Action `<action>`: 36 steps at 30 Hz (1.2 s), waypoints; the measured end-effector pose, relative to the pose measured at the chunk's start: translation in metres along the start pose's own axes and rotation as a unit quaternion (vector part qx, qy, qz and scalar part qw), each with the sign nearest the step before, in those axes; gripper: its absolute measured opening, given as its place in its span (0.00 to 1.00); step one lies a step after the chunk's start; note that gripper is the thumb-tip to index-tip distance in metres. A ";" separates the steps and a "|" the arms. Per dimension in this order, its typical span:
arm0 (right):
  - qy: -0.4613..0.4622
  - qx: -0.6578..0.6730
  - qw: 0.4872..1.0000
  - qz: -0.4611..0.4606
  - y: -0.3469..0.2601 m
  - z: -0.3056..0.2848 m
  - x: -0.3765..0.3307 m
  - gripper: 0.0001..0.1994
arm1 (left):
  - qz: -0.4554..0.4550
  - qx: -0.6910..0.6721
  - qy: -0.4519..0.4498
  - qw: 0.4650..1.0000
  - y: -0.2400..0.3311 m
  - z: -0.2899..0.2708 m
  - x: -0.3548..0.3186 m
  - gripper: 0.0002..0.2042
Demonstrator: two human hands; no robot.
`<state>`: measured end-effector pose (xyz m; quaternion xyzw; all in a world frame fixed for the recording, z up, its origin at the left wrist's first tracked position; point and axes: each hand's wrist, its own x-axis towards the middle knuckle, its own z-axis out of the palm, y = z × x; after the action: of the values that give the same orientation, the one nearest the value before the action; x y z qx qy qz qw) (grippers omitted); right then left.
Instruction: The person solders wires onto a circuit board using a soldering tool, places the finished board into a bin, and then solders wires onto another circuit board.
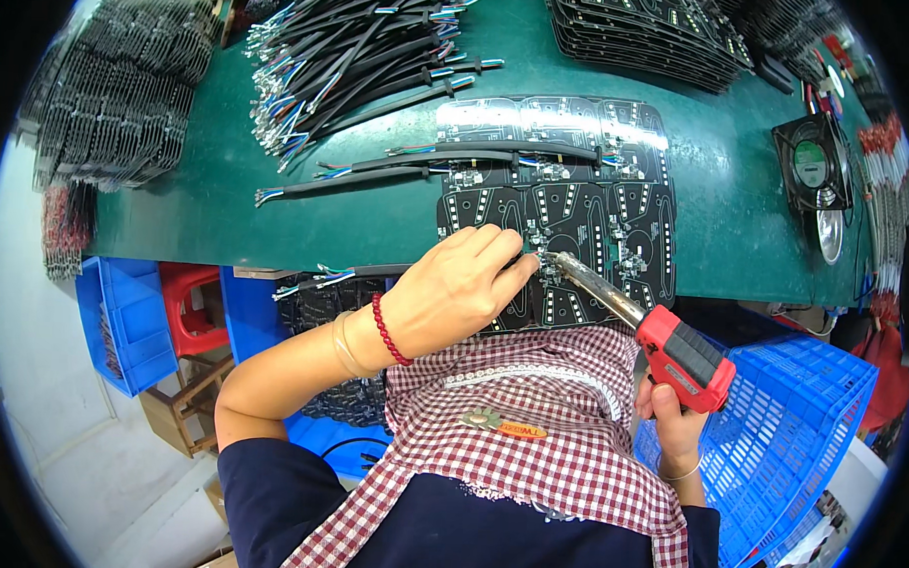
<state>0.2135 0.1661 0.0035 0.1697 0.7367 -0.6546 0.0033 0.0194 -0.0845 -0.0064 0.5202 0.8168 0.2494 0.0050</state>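
From where I'm standing, the green bench [227, 216] takes up most of the room, and at its near edge lies a black circuit-board panel [582, 220]. Over that panel slants a red soldering gun [684, 359], its barrel running from lower right to upper left. The right hand [675, 422] has its grip wrapped round the handle. The left hand [459, 284] comes in from the left, and its grip looks pinched on a black cable [375, 271], though its fingers hide that end. The cable runs left to right, trailing out beneath the wrist. Smallest is the gun's tip [551, 255], just right of the left fingertips, which are far nearer it than the right hand is.
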 end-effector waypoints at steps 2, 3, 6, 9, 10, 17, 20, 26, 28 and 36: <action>0.003 -0.006 1.000 -0.003 -0.001 0.000 0.000 0.20 | -0.001 -0.001 -0.002 1.000 0.000 0.000 0.000 0.17; 0.006 -0.016 1.000 -0.006 -0.002 0.000 0.000 0.20 | -0.002 -0.002 -0.003 1.000 0.001 -0.001 0.000 0.17; 0.013 0.007 1.000 -0.002 -0.006 -0.002 0.000 0.21 | -0.005 -0.009 0.001 1.000 0.000 -0.001 0.001 0.17; 0.018 0.035 0.999 0.005 -0.007 -0.003 0.000 0.22 | -0.006 -0.020 0.000 1.000 -0.001 -0.001 0.001 0.18; 0.016 0.028 0.999 0.006 -0.006 -0.003 0.000 0.22 | -0.003 -0.020 0.002 1.000 -0.001 0.000 0.002 0.18; 0.000 0.001 1.000 -0.017 0.004 -0.001 0.001 0.21 | -0.007 -0.016 0.003 1.000 0.000 0.000 0.001 0.18; 0.009 0.000 1.000 -0.011 0.006 0.001 -0.001 0.20 | -0.007 -0.015 0.007 1.000 0.000 0.001 0.001 0.18; 0.004 -0.029 0.999 -0.025 0.010 0.001 0.000 0.20 | -0.010 -0.015 0.002 1.000 0.000 0.000 0.002 0.17; 0.008 -0.032 0.999 -0.033 0.009 0.002 0.000 0.21 | -0.009 -0.012 0.002 1.000 0.000 -0.001 0.003 0.17; 0.035 0.046 0.998 -0.005 0.000 0.003 -0.002 0.26 | -0.010 -0.006 -0.017 1.000 0.001 -0.003 0.005 0.17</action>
<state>0.2149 0.1631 0.0038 0.1893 0.7066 -0.6810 -0.0335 0.0173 -0.0817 -0.0021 0.5164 0.8201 0.2451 0.0245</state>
